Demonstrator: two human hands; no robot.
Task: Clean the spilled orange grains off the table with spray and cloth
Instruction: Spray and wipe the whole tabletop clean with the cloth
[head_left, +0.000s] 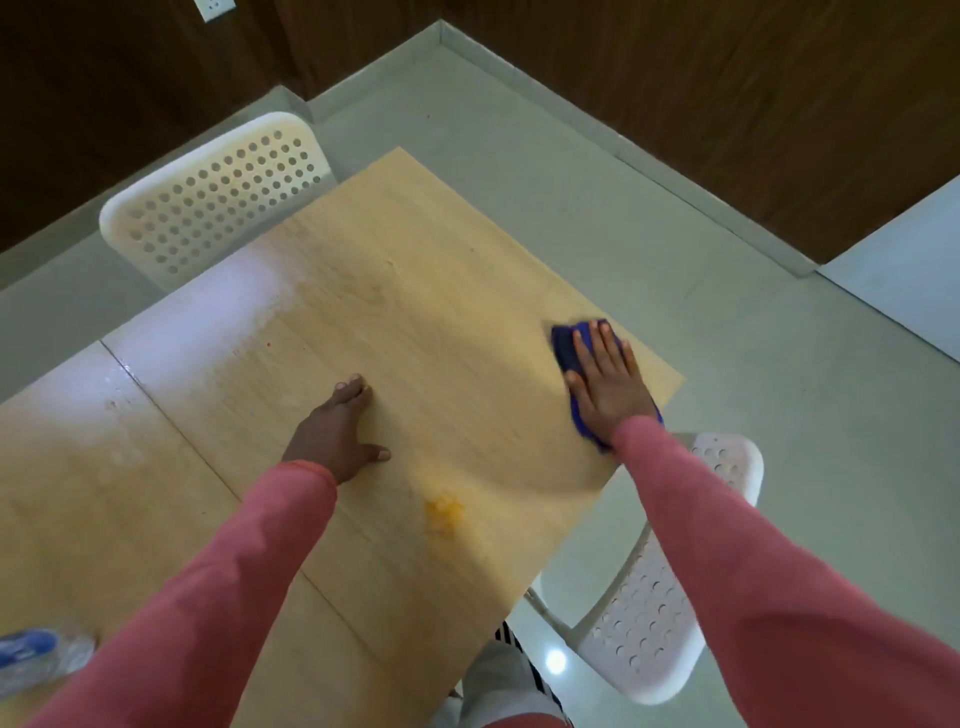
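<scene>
Head view, looking down on a light wooden tabletop (395, 291) that runs diagonally from lower left to upper centre of the frame, with a seam line crossing it on the left. Right hand (605, 379) at right of centre, close to the tabletop's right edge: fingers straight and slightly spread, palm pressing flat on a dark blue cloth (566, 345); cloth bunched under the palm, showing beyond the fingertips and again at the wrist. Left hand (337, 428) at centre frame, fingers straight and held together, thumb out to the side, palm resting flat on bare wood, holding nothing. Both arms in pink sleeves (218, 587). Orange grains (444, 512) lie in a small smeared patch below centre, between the two forearms, nearer the left hand than the cloth and apart from both; a fainter orange tint trails upward from the patch. A few tiny red specks sit left of centre. Pale glare with wet-looking droplets covers the tabletop's left part. At the lower left edge, a blurred clear plastic item with a blue part (31, 657) lies on the tabletop; cannot tell whether it is the spray bottle. One white perforated chair (218, 197) stands beyond the tabletop at upper left, a second white perforated chair (665, 613) at lower right. Pale tiled floor (779, 415), dark wood wall panels along the top.
</scene>
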